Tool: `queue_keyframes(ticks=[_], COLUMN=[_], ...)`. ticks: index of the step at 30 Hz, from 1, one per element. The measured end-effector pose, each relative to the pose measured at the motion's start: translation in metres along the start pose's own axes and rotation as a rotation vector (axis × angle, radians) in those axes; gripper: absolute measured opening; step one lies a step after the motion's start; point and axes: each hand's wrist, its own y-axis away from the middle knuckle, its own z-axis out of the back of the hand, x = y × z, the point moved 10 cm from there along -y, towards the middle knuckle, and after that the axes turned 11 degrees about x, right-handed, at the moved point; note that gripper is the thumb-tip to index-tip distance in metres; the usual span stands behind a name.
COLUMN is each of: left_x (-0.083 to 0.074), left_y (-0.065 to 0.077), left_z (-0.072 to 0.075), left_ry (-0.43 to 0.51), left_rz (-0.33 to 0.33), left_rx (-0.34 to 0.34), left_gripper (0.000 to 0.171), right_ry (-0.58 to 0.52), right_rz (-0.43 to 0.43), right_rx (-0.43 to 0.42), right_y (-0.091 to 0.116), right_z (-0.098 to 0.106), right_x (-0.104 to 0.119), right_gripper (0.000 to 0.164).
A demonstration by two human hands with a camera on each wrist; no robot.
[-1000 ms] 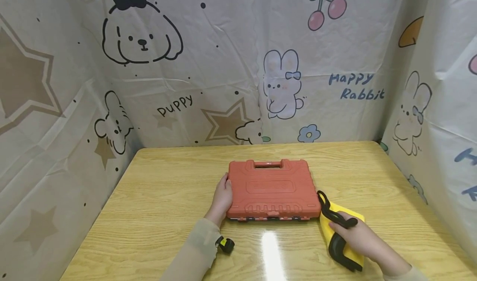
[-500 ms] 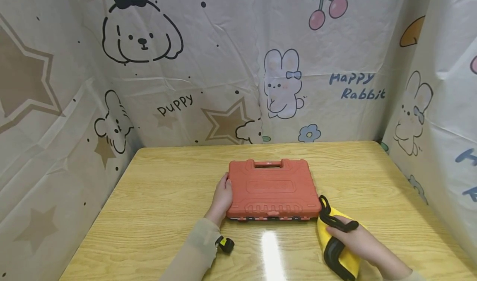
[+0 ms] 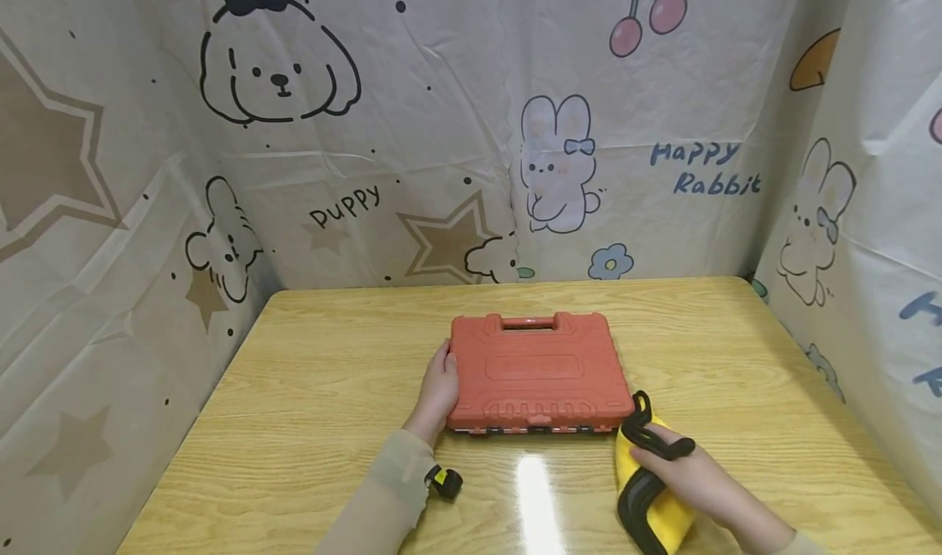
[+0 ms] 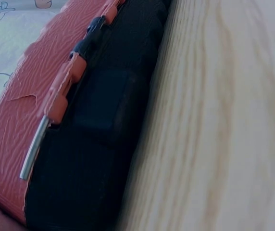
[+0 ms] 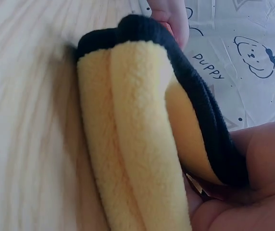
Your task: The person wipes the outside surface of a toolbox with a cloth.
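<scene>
A red plastic tool case (image 3: 537, 369) with a carry handle lies flat on the wooden table. My left hand (image 3: 440, 383) holds its left side, thumb on the lid edge. In the left wrist view the case's black lower shell (image 4: 99, 106), red hinge parts and a metal pin show close up. My right hand (image 3: 680, 465) grips a folded yellow cloth (image 3: 673, 522) with black edging, by the case's front right corner. Seen from the right wrist, the fluffy cloth (image 5: 132, 120) hangs in folds close over the table, its black edge between thumb and fingers.
The wood-grain table (image 3: 331, 359) reaches back to a patterned curtain (image 3: 412, 130) that hangs behind and along both sides. A black strap with a small block (image 3: 445, 482) sits at the left wrist.
My right hand has moved left and slightly nearer with the yellow cloth, along the case's front right corner. The left hand and the case have stayed in place.
</scene>
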Motion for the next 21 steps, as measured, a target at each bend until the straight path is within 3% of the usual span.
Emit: queue_keyframes(ticks=[21], left_x=[0.000], left_y=[0.000], left_z=[0.000], left_ry=[0.004], left_rz=[0.000], left_rx=[0.008], left_gripper=[0.051], right_ry=[-0.005], right_rz=[0.009], right_rx=[-0.003], right_y=[-0.008], right_z=[-0.022], right_x=[0.014], right_gripper=[0.054])
